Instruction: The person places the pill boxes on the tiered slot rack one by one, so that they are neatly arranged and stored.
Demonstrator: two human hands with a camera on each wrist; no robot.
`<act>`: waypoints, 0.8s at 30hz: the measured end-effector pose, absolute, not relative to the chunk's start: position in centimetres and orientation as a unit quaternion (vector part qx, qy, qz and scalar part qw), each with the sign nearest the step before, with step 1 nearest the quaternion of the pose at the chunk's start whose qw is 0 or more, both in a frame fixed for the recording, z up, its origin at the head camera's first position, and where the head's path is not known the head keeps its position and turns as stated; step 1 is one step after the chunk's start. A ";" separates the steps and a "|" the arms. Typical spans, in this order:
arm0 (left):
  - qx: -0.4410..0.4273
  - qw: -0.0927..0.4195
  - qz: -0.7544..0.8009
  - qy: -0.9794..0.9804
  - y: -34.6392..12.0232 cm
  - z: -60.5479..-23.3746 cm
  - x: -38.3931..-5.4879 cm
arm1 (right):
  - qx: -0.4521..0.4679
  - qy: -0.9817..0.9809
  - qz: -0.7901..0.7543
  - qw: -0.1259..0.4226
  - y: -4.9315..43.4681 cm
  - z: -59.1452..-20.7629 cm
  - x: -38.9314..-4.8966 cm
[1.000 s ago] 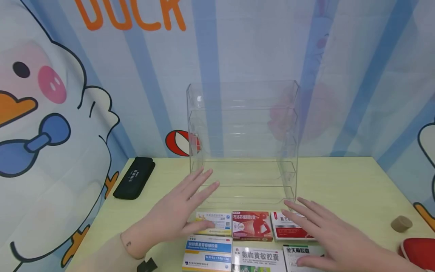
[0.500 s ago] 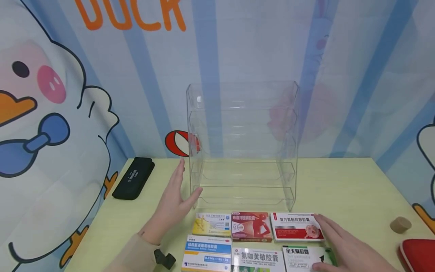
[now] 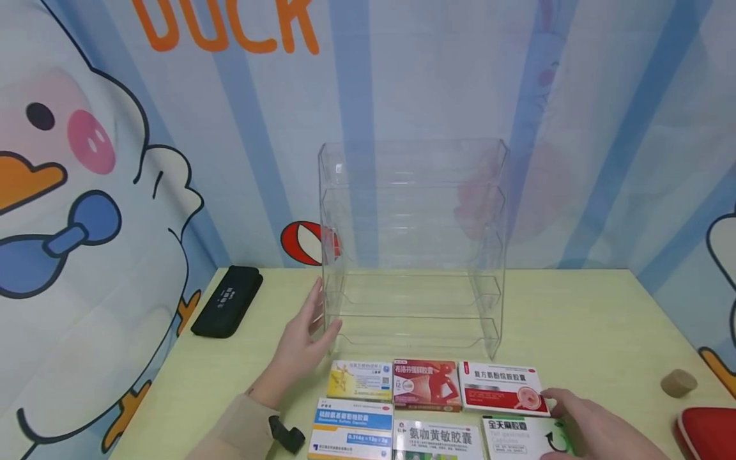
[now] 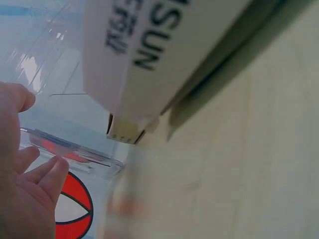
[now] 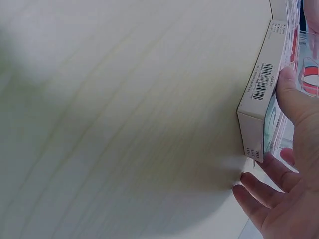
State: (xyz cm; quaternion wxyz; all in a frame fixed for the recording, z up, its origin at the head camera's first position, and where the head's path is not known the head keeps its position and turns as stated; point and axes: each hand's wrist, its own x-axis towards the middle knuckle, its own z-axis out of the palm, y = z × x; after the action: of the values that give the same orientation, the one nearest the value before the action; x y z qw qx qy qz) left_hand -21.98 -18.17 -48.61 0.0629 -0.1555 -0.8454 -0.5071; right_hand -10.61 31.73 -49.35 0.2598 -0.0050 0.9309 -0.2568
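My left hand [image 3: 301, 342] is at the lower left side of a clear acrylic rack [image 3: 414, 326], thumb in front and fingers along the outside. Its fingers look relaxed on either side of the panel edge in the left wrist view. My right hand [image 3: 598, 425] spans the right end of a white and green medicine box [image 3: 517, 437]. The right wrist view has the thumb on the long barcode edge and the index fingertip by the far corner. Directly behind lies a red and white medicine box [image 3: 503, 386], its right corner near my fingers.
Left of these lie a red box [image 3: 427, 383], a yellow and white box [image 3: 359, 380], a blue and white box [image 3: 352, 428] and a white box [image 3: 439, 441]. A black case [image 3: 227, 301], a round wooden piece [image 3: 678, 383] and a red case [image 3: 710, 431] sit farther out.
My left hand has moved left and back to the rack's side. The right hand has drawn right and toward me, uncovering the red and white box, which has turned slightly.
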 end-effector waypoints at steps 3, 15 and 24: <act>-0.155 0.059 -0.514 -0.841 -18.3 -49.0 -22.1 | 0.002 0.930 -0.262 0.260 30.9 -47.4 -9.9; -0.131 0.023 -0.545 -0.828 -19.1 -51.2 -22.8 | -0.207 0.916 -0.295 0.174 33.8 -47.1 -10.0; -0.128 0.012 -0.557 -0.821 -19.1 -51.4 -22.8 | -0.334 0.901 -0.255 -0.106 32.3 -43.4 -11.1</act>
State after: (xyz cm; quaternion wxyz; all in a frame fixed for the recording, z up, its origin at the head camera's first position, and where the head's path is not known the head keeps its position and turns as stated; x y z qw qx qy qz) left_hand -22.76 -19.15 -51.45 0.0122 -0.1275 -0.8209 -0.5566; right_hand -11.14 32.27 -43.37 -0.1063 -0.3340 0.9012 -0.2548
